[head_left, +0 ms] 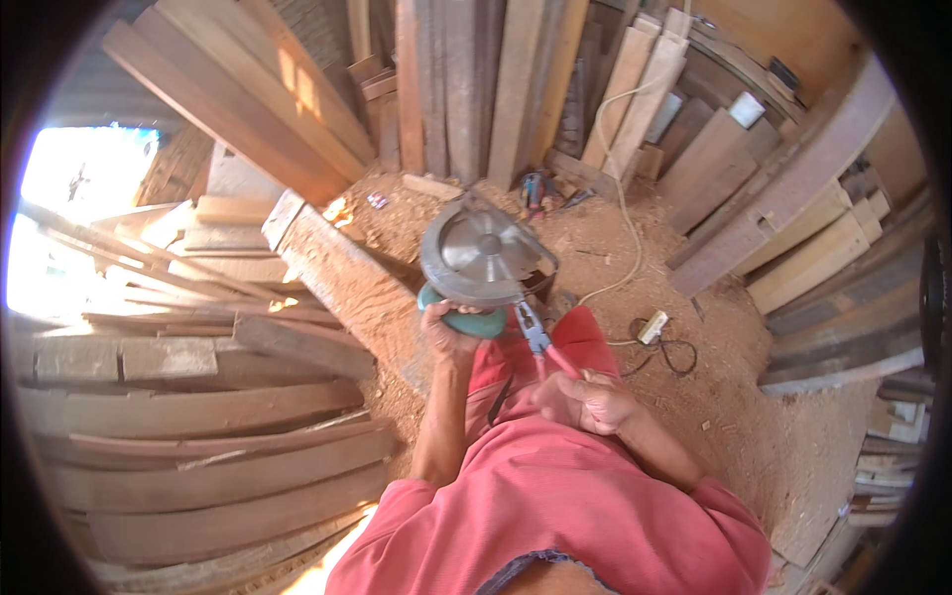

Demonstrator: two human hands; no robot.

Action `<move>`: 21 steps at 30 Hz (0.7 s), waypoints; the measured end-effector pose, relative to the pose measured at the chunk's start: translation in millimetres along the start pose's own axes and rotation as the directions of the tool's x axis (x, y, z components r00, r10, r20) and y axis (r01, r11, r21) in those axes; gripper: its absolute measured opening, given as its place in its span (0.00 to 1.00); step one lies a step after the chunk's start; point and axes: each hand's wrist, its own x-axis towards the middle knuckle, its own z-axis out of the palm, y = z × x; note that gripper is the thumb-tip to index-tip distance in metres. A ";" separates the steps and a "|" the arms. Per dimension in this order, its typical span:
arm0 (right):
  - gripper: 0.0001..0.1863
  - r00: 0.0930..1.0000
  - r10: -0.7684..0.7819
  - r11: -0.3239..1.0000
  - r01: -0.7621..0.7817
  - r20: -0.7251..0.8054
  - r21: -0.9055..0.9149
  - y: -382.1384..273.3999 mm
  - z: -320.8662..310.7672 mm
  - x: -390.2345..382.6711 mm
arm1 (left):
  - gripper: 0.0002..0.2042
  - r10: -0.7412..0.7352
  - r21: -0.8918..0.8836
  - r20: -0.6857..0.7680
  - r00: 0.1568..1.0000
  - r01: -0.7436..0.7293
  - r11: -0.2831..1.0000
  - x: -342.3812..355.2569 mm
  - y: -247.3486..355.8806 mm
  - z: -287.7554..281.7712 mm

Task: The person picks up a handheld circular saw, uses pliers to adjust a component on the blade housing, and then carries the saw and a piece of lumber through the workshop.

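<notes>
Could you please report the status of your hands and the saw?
Left hand gripping green-bodied circular saw. Right hand holding red-handled pliers, tips near saw, contact unclear. Pale cord to the right, clear of both hands.

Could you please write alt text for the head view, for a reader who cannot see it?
A person holds a green circular saw, blade side up, in the left grip and pliers in the right grip, their tips near the saw's edge. Sawdust covers the ground, with stacked and leaning planks all around.
</notes>
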 end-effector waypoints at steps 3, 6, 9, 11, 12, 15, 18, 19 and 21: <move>0.19 0.993 -0.101 0.966 0.112 0.058 -0.233 -15.6 -21.8 -6.6 | 0.05 0.008 -0.036 0.039 0.999 -0.007 0.999 2.8 3.6 0.5; 0.19 0.979 -0.201 0.922 0.200 0.033 -0.332 -30.2 -49.6 -30.5 | 0.05 0.015 -0.056 0.046 0.999 -0.013 0.998 5.3 4.4 5.4; 0.16 0.908 -0.228 0.893 0.052 -0.352 -0.446 -22.3 -116.1 -39.9 | 0.06 0.026 -0.031 0.093 0.995 -0.023 0.999 7.6 2.5 6.6; 0.15 0.737 -0.228 0.830 -0.194 -0.636 -0.523 -5.6 -182.2 -28.6 | 0.07 0.022 -0.066 0.077 0.997 -0.017 0.998 10.0 5.8 -0.4; 0.15 0.632 -0.204 0.813 -0.316 -0.748 -0.489 3.1 -209.7 -22.2 | 0.07 0.019 -0.082 0.064 0.998 -0.013 0.997 10.4 5.4 -3.3; 0.17 0.406 -0.233 0.541 -0.701 -0.884 -0.465 12.2 -230.9 -10.1 | 0.05 0.022 -0.099 0.036 0.999 -0.019 0.995 7.3 9.1 -2.4; 0.18 0.456 -0.203 0.571 -0.664 -0.867 -0.483 28.5 -268.0 -18.0 | 0.05 0.059 -0.049 0.047 0.997 -0.057 0.997 6.6 11.3 -8.6; 0.18 0.461 -0.202 0.570 -0.662 -0.864 -0.487 32.3 -279.8 -17.8 | 0.06 0.075 -0.022 0.050 0.996 -0.074 0.997 6.3 10.3 -7.1; 0.19 0.418 -0.196 0.568 -0.689 -0.887 -0.450 30.3 -304.0 -14.0 | 0.05 0.067 -0.024 0.037 0.997 -0.066 0.998 4.7 10.2 -2.4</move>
